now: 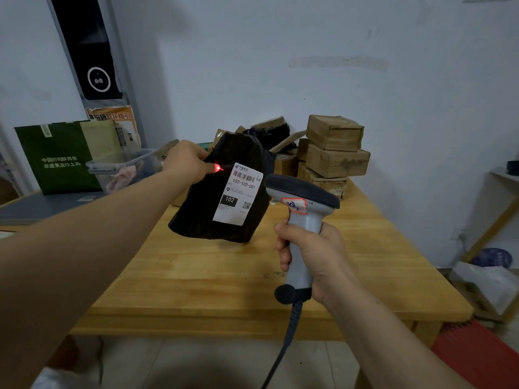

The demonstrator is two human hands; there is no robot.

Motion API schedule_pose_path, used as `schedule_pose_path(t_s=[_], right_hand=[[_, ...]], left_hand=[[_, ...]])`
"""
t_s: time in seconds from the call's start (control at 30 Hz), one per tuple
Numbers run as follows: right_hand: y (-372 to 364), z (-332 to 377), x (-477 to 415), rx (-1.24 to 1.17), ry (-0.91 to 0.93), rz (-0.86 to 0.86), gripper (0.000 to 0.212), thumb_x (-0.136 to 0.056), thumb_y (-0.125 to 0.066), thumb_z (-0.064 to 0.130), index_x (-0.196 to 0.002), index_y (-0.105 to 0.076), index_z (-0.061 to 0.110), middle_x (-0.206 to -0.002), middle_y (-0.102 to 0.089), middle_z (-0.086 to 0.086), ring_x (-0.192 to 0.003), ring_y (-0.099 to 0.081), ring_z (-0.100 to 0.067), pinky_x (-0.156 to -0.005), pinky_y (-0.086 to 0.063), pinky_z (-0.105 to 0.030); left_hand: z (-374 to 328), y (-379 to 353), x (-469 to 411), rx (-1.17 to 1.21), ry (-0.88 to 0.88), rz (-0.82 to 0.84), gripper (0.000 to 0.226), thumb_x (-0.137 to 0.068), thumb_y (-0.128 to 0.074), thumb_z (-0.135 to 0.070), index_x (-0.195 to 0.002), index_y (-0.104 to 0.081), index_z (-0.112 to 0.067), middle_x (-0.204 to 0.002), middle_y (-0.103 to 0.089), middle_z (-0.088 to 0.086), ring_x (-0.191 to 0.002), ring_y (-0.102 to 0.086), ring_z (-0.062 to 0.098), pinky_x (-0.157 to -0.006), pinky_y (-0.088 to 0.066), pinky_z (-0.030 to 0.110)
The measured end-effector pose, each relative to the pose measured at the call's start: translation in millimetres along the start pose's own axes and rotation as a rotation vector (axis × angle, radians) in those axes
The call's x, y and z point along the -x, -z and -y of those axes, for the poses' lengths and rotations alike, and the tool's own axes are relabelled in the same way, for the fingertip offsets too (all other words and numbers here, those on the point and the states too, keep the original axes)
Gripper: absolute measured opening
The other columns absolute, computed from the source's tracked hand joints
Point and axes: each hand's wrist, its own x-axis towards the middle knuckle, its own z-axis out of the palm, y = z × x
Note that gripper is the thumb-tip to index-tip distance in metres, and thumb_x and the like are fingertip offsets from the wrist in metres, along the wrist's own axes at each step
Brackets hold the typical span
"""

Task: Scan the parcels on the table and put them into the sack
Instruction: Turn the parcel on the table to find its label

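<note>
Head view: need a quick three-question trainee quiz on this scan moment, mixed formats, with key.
1. True or false: the right hand grips the scanner.
2. Where does the red scan light fall? A) on the barcode B) on the thumb of the left hand, beside the label on the parcel C) on the QR code
3. Short answer: what number is printed in the label's black box?

Key: 1 true; 2 B; 3 102.
</note>
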Motion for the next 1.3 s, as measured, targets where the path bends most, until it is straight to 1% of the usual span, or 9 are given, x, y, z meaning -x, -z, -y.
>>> schedule_pose_path(t_s=[0.17, 0.33, 0.53, 0.7, 0.87, 1.0, 1.1, 1.17, 1.3], right_hand=[[-1, 0, 1, 0.003, -0.003, 0.004, 0.010, -0.084, -0.066, 0.003, -0.078, -0.059, 0.007, -0.055, -0.057, -0.007, -0.041, -0.047, -0.015, -0.042, -0.041, -0.025], [-4, 1, 1, 0.003, -0.006, -0.007, 0.010, -0.084, -0.067, 0.003, -0.078, -0.060, 0.007, -0.055, -0.058, -0.007, -0.041, -0.047, -0.015, -0.042, -0.042, -0.025], [-10, 0, 2, 0.002, 0.003, 0.009, 0.009, -0.084, -0.066, 0.002, -0.080, -0.059, 0.006, -0.055, -0.057, -0.007, -0.041, -0.047, -0.015, -0.041, -0.042, -0.024], [-17, -1, 3, 0.001, 0.004, 0.027, 0.009, -0.084, -0.067, 0.003, -0.080, -0.059, 0.006, -0.055, -0.058, -0.007, -0.042, -0.047, -0.015, -0.042, -0.042, -0.024], [-39, -7, 7, -0.014, 0.003, 0.152, 0.006, -0.084, -0.067, 0.004, -0.087, -0.062, 0.005, -0.060, -0.062, -0.008, -0.043, -0.048, -0.015, -0.042, -0.043, -0.024], [-75, -25, 15, 0.006, -0.050, 0.308, 0.013, -0.083, -0.067, 0.004, -0.095, -0.062, 0.003, -0.061, -0.062, -0.008, -0.042, -0.047, -0.015, -0.041, -0.042, -0.024], [-110, -48, 27, 0.034, -0.137, 0.425, 0.018, -0.082, -0.068, 0.005, -0.100, -0.063, 0.003, -0.061, -0.061, -0.008, -0.042, -0.047, -0.015, -0.040, -0.042, -0.024], [-133, -64, 39, 0.081, -0.188, 0.493, 0.015, -0.082, -0.068, 0.005, -0.097, -0.063, 0.003, -0.060, -0.061, -0.008, -0.043, -0.047, -0.015, -0.040, -0.041, -0.023], [-174, -100, 67, 0.180, -0.292, 0.586, 0.006, -0.083, -0.067, 0.003, -0.085, -0.061, 0.004, -0.055, -0.062, -0.005, -0.043, -0.047, -0.016, -0.041, -0.041, -0.025]], left_hand=[[1, 1, 1, -0.003, 0.003, 0.008, 0.023, -0.084, -0.072, -0.018, -0.104, -0.071, -0.007, -0.098, -0.070, 0.011, -0.093, -0.066, 0.024, -0.092, -0.052, 0.046], [2, 3, 3, -0.008, 0.004, 0.003, 0.015, -0.083, -0.074, -0.020, -0.094, -0.072, -0.010, -0.093, -0.070, 0.009, -0.092, -0.066, 0.025, -0.094, -0.049, 0.050], [7, 8, 5, 0.000, 0.009, 0.000, 0.021, -0.085, -0.072, -0.019, -0.102, -0.071, -0.007, -0.097, -0.070, 0.010, -0.090, -0.066, 0.024, -0.087, -0.054, 0.045], [16, 15, 8, 0.033, 0.034, -0.009, 0.023, -0.085, -0.071, -0.017, -0.106, -0.070, -0.007, -0.100, -0.069, 0.011, -0.093, -0.065, 0.023, -0.089, -0.053, 0.042], [32, 54, 21, 0.058, 0.075, -0.054, 0.025, -0.085, -0.072, -0.015, -0.108, -0.070, -0.007, -0.100, -0.069, 0.008, -0.095, -0.064, 0.022, -0.093, -0.051, 0.040], [65, 111, 51, 0.045, 0.185, -0.118, 0.025, -0.084, -0.073, -0.013, -0.107, -0.069, -0.005, -0.092, -0.063, 0.008, -0.083, -0.060, 0.018, -0.075, -0.049, 0.028], [107, 149, 85, 0.036, 0.324, -0.179, 0.030, -0.079, -0.077, -0.012, -0.106, -0.069, 0.000, -0.090, -0.063, 0.010, -0.082, -0.061, 0.021, -0.074, -0.051, 0.030], [139, 170, 112, 0.067, 0.438, -0.212, 0.028, -0.080, -0.076, -0.008, -0.105, -0.067, 0.000, -0.090, -0.063, 0.009, -0.082, -0.063, 0.023, -0.074, -0.054, 0.031], [199, 206, 167, 0.130, 0.629, -0.318, 0.019, -0.079, -0.076, -0.008, -0.089, -0.061, -0.006, -0.083, -0.062, 0.006, -0.078, -0.064, 0.022, -0.057, -0.054, 0.028]])
